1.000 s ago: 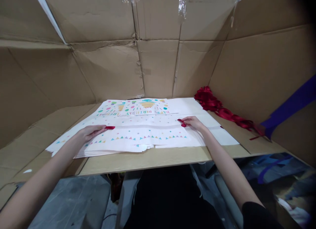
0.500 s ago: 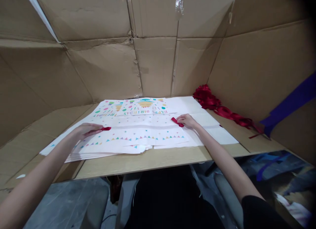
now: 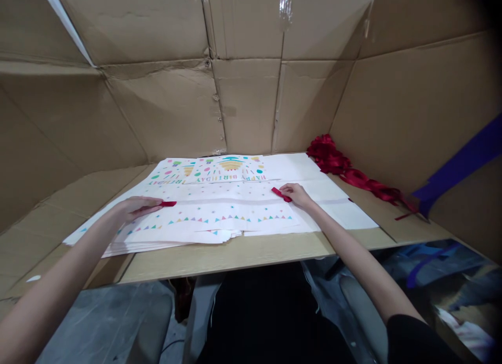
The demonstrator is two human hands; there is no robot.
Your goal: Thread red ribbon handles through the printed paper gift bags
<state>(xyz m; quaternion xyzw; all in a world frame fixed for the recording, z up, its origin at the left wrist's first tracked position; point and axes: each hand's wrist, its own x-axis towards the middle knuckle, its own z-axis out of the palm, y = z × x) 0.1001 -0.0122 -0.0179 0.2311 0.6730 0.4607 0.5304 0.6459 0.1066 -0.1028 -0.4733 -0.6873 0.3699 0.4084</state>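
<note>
On the left, my left hand (image 3: 140, 207) has its fingers pressed together on a short piece of red ribbon (image 3: 169, 203), low over the printed white sheets. My right hand (image 3: 295, 194) pinches another short red ribbon piece (image 3: 280, 193), which slants across the paper. Both pieces lie near a faint greyish band that crosses the sheets. Beneath them are stacked white sheets (image 3: 235, 199) printed with coloured bunting, small stars and "HAPPY BIRTHDAY", which appears upside down. Where each ribbon passes under the fingers is hidden.
A heap of red ribbon (image 3: 328, 154) trails along the right side of the table (image 3: 235, 257). Cardboard walls (image 3: 247, 102) enclose the back and sides. A purple strip (image 3: 463, 165) hangs at the right. Plain white paper (image 3: 306, 168) extends behind my right hand.
Both hands stay almost in place. The ribbon end at my left hand looks slightly straighter and flatter; otherwise little differs.
</note>
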